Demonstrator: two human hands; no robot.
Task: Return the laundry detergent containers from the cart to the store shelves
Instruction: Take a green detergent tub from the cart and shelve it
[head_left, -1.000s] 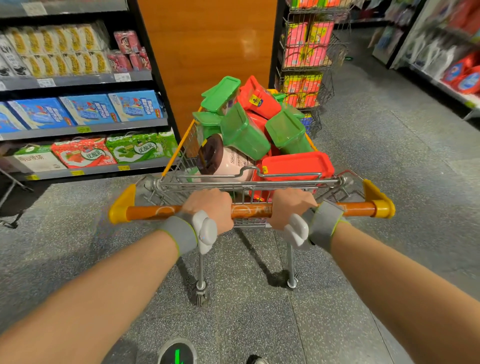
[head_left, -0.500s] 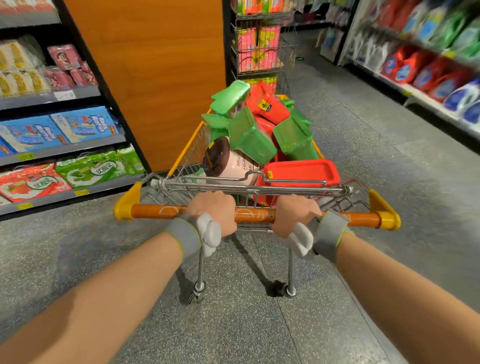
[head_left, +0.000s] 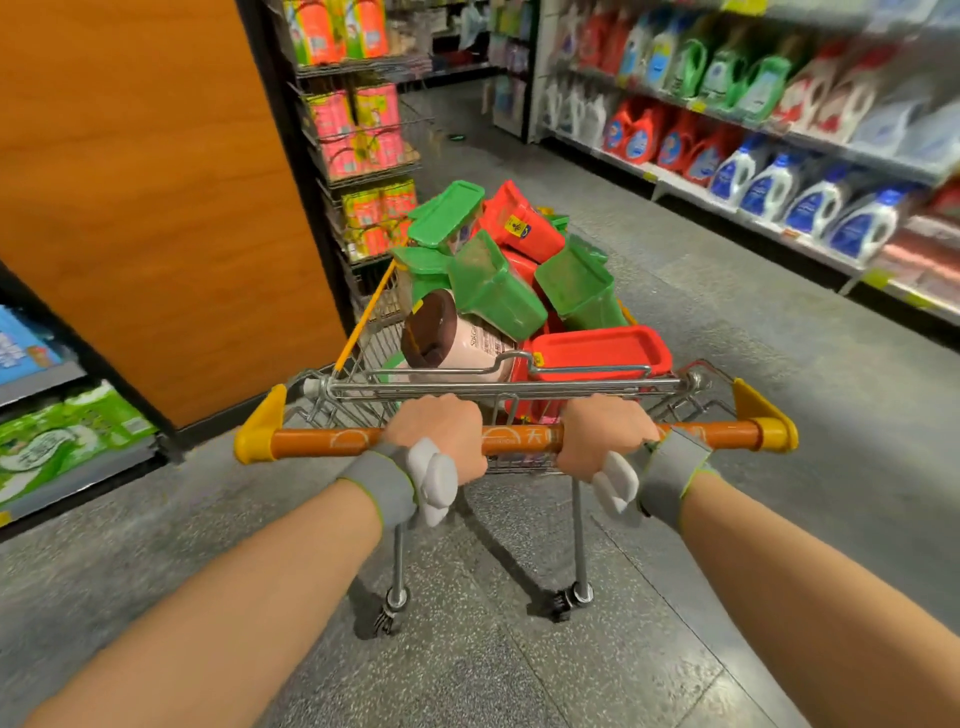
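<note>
Gripping the cart (head_left: 519, 387) handle (head_left: 332, 441), both hands had their fingers wrapped tight round it, left hand (head_left: 441, 434) and right hand (head_left: 605, 431) near its middle. Red and green containers (head_left: 493, 291) lay heaped in the basket. Open floor (head_left: 727, 322) ran ahead between an orange panel (head_left: 145, 208) close on the left and detergent shelves (head_left: 779, 150) on the right, blurred and cut off at the frame edge.

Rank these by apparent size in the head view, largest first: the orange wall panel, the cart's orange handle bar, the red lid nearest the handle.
1. Orange wall panel, far the largest.
2. Handle bar.
3. Red lid.
Handle and lid are close; the handle looks longer but thinner.
</note>
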